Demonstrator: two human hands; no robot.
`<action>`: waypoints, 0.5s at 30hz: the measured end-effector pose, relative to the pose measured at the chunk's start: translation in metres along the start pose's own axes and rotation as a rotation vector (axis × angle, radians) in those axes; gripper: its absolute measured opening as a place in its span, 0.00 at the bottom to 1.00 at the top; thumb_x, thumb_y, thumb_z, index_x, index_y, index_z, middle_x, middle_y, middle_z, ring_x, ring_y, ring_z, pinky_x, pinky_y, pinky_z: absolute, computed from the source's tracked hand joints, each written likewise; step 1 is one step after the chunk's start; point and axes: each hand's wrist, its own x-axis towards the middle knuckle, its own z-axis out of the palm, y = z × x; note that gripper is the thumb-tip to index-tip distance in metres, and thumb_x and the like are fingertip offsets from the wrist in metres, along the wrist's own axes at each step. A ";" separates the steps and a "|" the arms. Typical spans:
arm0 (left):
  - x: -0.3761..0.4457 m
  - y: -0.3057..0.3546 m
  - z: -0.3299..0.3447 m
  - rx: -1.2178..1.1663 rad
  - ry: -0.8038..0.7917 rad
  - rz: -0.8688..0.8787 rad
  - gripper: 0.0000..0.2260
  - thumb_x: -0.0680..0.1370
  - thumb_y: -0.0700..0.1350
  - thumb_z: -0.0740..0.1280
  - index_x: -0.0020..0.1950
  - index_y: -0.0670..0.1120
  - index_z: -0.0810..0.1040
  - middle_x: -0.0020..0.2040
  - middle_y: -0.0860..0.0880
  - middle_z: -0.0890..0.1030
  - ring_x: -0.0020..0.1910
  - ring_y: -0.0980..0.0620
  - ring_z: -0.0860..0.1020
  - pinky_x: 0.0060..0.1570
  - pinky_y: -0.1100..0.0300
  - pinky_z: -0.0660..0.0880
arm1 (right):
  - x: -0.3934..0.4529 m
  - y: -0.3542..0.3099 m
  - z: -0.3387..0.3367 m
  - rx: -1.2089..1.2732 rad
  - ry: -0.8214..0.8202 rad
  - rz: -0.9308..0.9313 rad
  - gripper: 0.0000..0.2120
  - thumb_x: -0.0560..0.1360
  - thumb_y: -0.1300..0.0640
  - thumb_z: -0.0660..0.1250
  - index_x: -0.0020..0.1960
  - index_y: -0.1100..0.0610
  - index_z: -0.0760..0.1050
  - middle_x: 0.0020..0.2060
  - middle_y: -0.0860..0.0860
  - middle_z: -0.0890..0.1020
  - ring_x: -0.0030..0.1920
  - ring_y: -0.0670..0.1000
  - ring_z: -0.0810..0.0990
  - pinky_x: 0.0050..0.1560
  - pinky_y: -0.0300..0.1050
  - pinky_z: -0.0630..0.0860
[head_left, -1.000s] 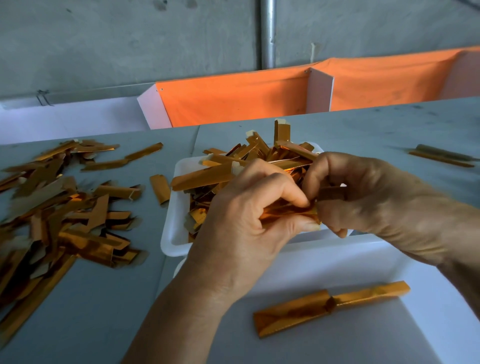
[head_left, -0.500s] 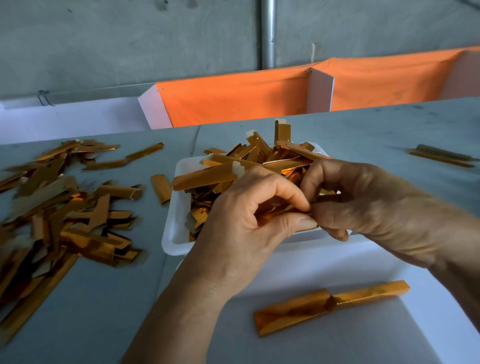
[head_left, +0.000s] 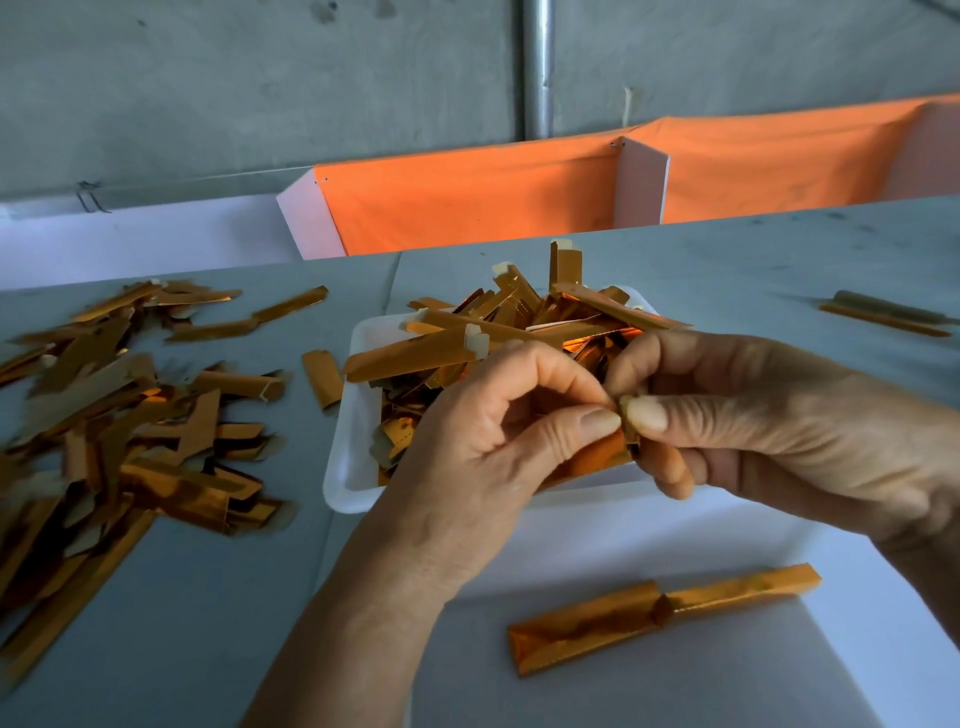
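Both hands meet over the near edge of a white tray (head_left: 343, 467) heaped with shiny gold foil strips (head_left: 524, 322). My left hand (head_left: 488, 447) pinches one gold foil strip (head_left: 597, 457) between thumb and forefinger. My right hand (head_left: 753, 421) pinches the same strip's end with thumb and fingertips, right against the left thumb. Most of the held strip is hidden behind the fingers.
A large loose pile of gold strips (head_left: 119, 415) covers the grey table at the left. One folded gold strip (head_left: 660, 613) lies on a white sheet (head_left: 857, 597) near me. A few strips (head_left: 883, 312) lie far right. Orange-lined white bins (head_left: 467, 202) stand behind the table.
Both hands have lifted slightly and the fingers have shifted along the held strip; the right thumb now presses at its end. Everything else on the table is unmoved.
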 end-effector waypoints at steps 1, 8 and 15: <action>0.000 0.001 0.001 -0.006 -0.005 -0.006 0.02 0.74 0.44 0.67 0.45 0.46 0.78 0.41 0.54 0.80 0.43 0.58 0.79 0.43 0.67 0.74 | 0.000 0.000 0.000 -0.006 -0.007 0.003 0.09 0.62 0.60 0.76 0.41 0.57 0.81 0.29 0.54 0.78 0.27 0.47 0.77 0.29 0.36 0.75; -0.004 0.000 -0.001 -0.007 -0.074 -0.067 0.16 0.66 0.51 0.75 0.50 0.53 0.75 0.49 0.48 0.82 0.52 0.48 0.81 0.52 0.51 0.77 | 0.001 0.000 0.001 0.080 0.082 -0.068 0.07 0.62 0.62 0.72 0.39 0.56 0.80 0.27 0.52 0.76 0.26 0.46 0.75 0.27 0.36 0.74; -0.001 0.000 -0.002 0.071 0.072 0.032 0.13 0.69 0.49 0.74 0.51 0.52 0.76 0.47 0.52 0.83 0.49 0.51 0.82 0.48 0.62 0.77 | 0.001 0.001 0.000 0.097 0.104 -0.075 0.11 0.61 0.63 0.76 0.43 0.56 0.82 0.30 0.54 0.78 0.29 0.47 0.78 0.28 0.37 0.75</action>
